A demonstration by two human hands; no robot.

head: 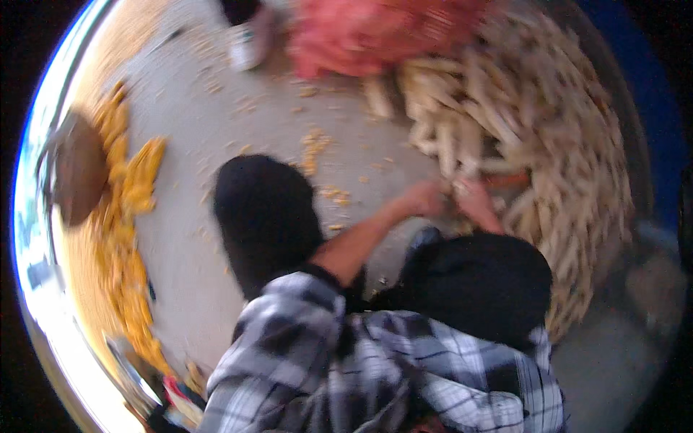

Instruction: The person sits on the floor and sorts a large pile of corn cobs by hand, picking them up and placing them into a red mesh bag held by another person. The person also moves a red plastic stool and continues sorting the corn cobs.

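Note:
My left hand [430, 199] is low over the floor at the near edge of a heap of pale corn cobs or ears [503, 108]. My right hand [476, 203] is close beside it, just beyond my bent knee. Both hands are blurred; something small and pale shows at the fingers, but whether either hand grips it cannot be told. An orange-red object [506, 180] lies among the pale pieces by the hands. Loose yellow kernels [335, 195] are scattered on the concrete floor [195, 108] to the left of the hands.
A red mesh sack [373, 38] stands at the top beside the heap. Another person's shoe [242, 48] is to its left. Yellow corn ears [130, 216] lie in a long row at the left, near a brown rounded object [81, 168]. Part of a person shows at bottom left.

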